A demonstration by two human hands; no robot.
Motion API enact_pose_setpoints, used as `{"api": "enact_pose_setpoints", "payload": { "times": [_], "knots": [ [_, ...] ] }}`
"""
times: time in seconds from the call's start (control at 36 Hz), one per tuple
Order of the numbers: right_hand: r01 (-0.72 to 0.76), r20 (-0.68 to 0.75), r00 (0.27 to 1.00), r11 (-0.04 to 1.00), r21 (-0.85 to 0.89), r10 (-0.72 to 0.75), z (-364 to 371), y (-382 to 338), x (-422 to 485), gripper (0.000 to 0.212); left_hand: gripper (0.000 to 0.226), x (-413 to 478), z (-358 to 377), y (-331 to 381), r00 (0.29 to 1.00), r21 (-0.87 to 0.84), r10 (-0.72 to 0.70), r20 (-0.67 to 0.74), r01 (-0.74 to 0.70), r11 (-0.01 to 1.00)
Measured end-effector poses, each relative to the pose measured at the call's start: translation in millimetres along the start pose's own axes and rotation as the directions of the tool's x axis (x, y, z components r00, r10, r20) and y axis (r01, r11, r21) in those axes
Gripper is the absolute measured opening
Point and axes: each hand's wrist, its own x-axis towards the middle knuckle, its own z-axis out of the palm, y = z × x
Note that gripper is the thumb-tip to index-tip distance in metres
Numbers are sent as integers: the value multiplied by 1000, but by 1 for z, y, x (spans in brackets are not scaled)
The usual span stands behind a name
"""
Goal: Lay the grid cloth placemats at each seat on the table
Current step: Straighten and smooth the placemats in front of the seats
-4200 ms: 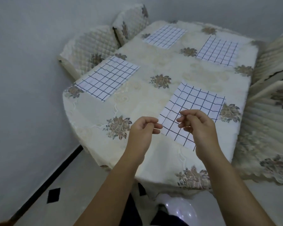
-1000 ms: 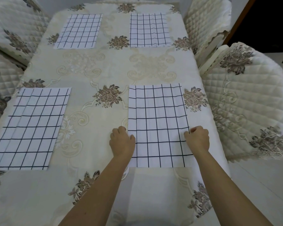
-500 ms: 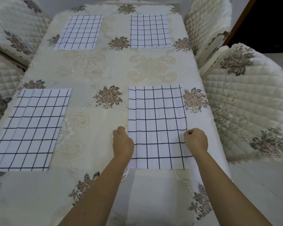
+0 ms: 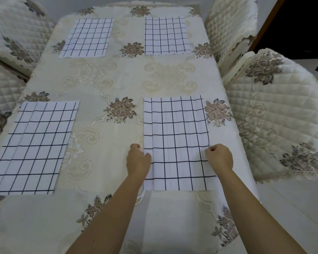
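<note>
Several white placemats with black grid lines lie flat on the cream floral tablecloth [image 4: 128, 74]. The near right placemat [image 4: 176, 136] lies in front of me. My left hand [image 4: 138, 160] pinches its left edge and my right hand [image 4: 219, 158] pinches its right edge, both with curled fingers. Another placemat [image 4: 33, 147] lies at the near left. Two more sit farther away, the far left placemat [image 4: 87, 37] and the far right placemat [image 4: 165, 35].
Chairs with quilted cream covers stand round the table: two on the right [image 4: 283, 110] [image 4: 229, 21] and two on the left [image 4: 11, 28] [image 4: 0, 99]. A dark doorway [image 4: 301, 24] opens at the far right. White floor [image 4: 292, 208] shows beside the table's right edge.
Since 4.2 s ago I have come round to the table's end and both hands took hold of the near right placemat. Over the last second they barely moved along its side edges.
</note>
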Motion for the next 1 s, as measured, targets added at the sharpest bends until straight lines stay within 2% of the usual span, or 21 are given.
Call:
{"api": "enact_pose_setpoints", "payload": {
  "times": [0.19, 0.25, 0.31, 0.5, 0.64, 0.72, 0.81, 0.94, 1.0],
  "knots": [
    [17, 9, 1000, 1000, -6, -17, 1, 0, 1, 16, 35, 6, -2, 0, 999, -67, -35, 40, 37, 997],
    [22, 5, 1000, 1000, -23, -22, 1, 2, 2, 23, 34, 8, -3, -1, 998, -87, -42, 47, 46, 995],
    [24, 6, 1000, 999, -25, -23, 1, 3, 2, 21, 33, 10, -3, -2, 998, -94, -43, 43, 47, 994],
    [40, -4, 999, 999, -13, -40, -1, 2, 2, 18, 28, 8, 0, -6, 1000, -61, -23, 15, 24, 998],
    [40, -9, 999, 999, -22, -40, -1, 4, 2, 28, 25, 6, 0, -8, 1000, -8, 4, -2, -4, 1000],
    [42, -7, 999, 999, -10, -43, -2, 4, 3, 15, 24, 6, 0, -9, 1000, 37, 22, -6, -22, 999],
    [44, -10, 999, 999, -2, -44, -2, 5, 4, 10, 23, 5, 0, -10, 999, 90, 34, -17, -32, 995],
    [49, -28, 998, 999, 2, -49, -3, 6, 5, 34, 23, 2, 0, -9, 997, 141, 67, -37, -61, 988],
    [50, -32, 998, 999, 1, -50, -3, 6, 5, 37, 23, 2, 0, -8, 995, 173, 91, -44, -82, 982]
  ]
}}
